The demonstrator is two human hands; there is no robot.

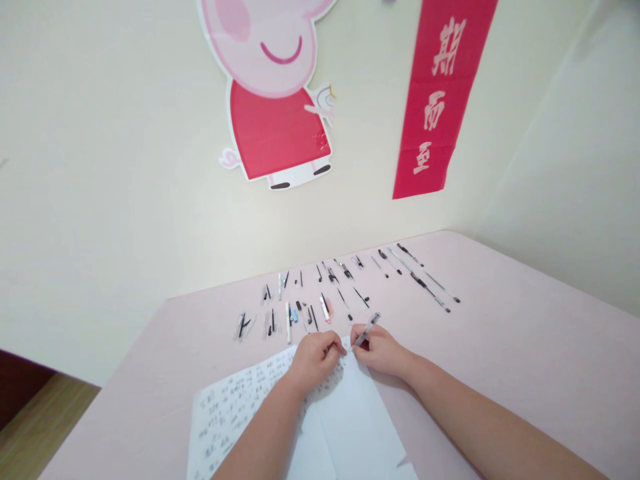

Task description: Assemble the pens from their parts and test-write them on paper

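Right hand [381, 350] fingers are closing tight around a clear pen [367, 330], gripping it low near the tip. The barrel is tilting up and away to the right, and the tip is pointing down at the top edge of the paper sheet [350, 413]. Left hand [315, 357] fingers are curling shut with knuckles up, fingertips pressing on the same sheet just left of the pen tip. Cannot tell whether anything small is pinched under them. The two hands are sitting almost touching, and both forearms are running back toward the camera across the sheet.

The sheet is lying on the near middle of the pink table [500, 347]. Its left part is showing dense handwriting, its right part blank white.

Just beyond the hands, two rough rows of small pen parts [325, 307] are lying spread across the table: caps, refills and short barrels, too small to sort further. At the right end of the far row, long thin pens [425, 283] are lying angled.

Behind the table, a pig cartoon cutout [277, 100] in a red dress and a red banner [440, 93] with pale characters are hanging on the cream wall. A wooden floor [30, 433] is showing at the lower left.
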